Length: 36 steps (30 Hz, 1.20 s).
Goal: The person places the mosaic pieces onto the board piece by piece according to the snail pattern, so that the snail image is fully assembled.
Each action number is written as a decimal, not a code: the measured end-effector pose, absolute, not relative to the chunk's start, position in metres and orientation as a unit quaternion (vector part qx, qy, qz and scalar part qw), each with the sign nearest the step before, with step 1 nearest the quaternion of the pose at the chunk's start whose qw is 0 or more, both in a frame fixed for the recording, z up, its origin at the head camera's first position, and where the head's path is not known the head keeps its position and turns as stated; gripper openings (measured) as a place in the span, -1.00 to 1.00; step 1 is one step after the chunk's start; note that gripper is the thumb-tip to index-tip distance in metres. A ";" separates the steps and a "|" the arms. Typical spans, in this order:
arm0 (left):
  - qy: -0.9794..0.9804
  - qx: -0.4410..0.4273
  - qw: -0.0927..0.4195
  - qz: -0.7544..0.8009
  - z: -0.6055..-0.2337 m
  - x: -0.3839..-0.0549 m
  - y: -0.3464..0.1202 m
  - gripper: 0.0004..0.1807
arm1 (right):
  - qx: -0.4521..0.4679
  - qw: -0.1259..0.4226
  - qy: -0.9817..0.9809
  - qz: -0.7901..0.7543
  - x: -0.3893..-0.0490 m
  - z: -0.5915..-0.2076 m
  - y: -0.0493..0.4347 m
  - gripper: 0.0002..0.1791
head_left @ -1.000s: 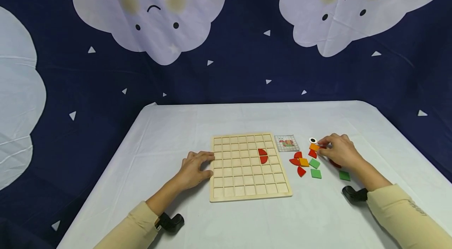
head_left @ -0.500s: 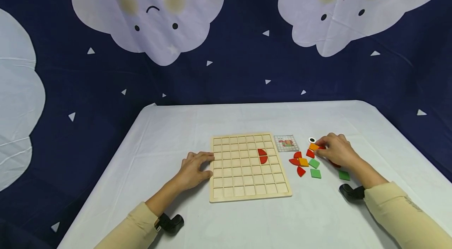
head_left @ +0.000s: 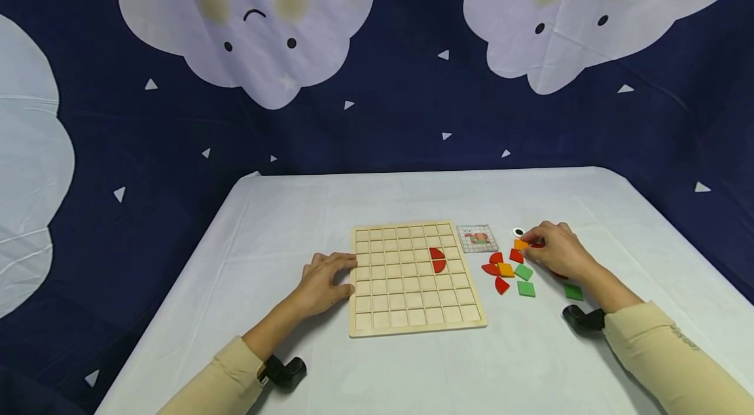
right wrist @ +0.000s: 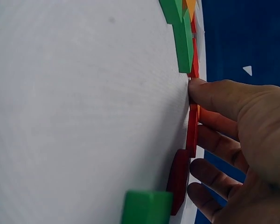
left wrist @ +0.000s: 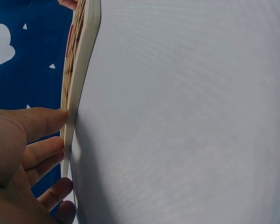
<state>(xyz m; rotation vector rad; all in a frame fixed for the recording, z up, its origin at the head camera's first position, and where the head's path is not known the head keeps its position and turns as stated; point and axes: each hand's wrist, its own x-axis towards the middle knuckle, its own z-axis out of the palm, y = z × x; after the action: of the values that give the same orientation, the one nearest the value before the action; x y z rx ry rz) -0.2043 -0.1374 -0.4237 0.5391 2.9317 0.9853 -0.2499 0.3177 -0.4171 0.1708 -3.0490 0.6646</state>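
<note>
My left hand (head_left: 323, 281) rests along the left side of a pale wooden grid board (head_left: 397, 320). Thumb and fingertips touch its edge, as the left wrist view shows from close by. Two red quarter-round pieces (head_left: 438, 254) lie in neighbouring cells toward the board's right side. Among loose pieces on the right, my right hand (head_left: 559, 250) has thumb and index finger around an orange square tile (head_left: 520, 244). A red piece (head_left: 516, 256) lies right at the thumb tip. Behind the fingers other red pieces (right wrist: 192, 133) are partly hidden.
A small picture card (head_left: 478, 239) lies beside the board's upper right corner. Near it are a white eye disc (head_left: 518, 232), several red pieces (head_left: 501, 285), another orange tile (head_left: 505, 270) and green tiles (head_left: 526, 288). A white cloth (head_left: 306, 205) covers the table.
My right hand has moved a little left, its thumb and index finger coming around the orange tile. The red piece by the thumb has shifted slightly left. The left hand stays at the board.
</note>
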 end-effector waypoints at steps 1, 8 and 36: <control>0.933 0.172 0.002 0.315 -0.424 -0.204 -0.137 -0.51 | 0.056 0.008 -0.976 0.212 -0.250 -0.417 0.318 -0.67; 0.933 0.171 0.003 0.317 -0.425 -0.205 -0.138 -0.51 | 0.061 0.011 -0.974 0.217 -0.249 -0.413 0.313 -0.66; 0.931 0.163 0.004 0.325 -0.424 -0.204 -0.137 -0.51 | 0.213 0.012 -0.937 0.276 -0.255 -0.399 0.170 -0.73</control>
<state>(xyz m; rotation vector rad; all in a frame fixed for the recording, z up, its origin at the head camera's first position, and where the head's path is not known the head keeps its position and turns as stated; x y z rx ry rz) -0.2045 -0.1374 -0.4239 0.5103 2.9189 1.0199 -0.2551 0.1701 -0.3985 0.6641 -2.9225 0.8595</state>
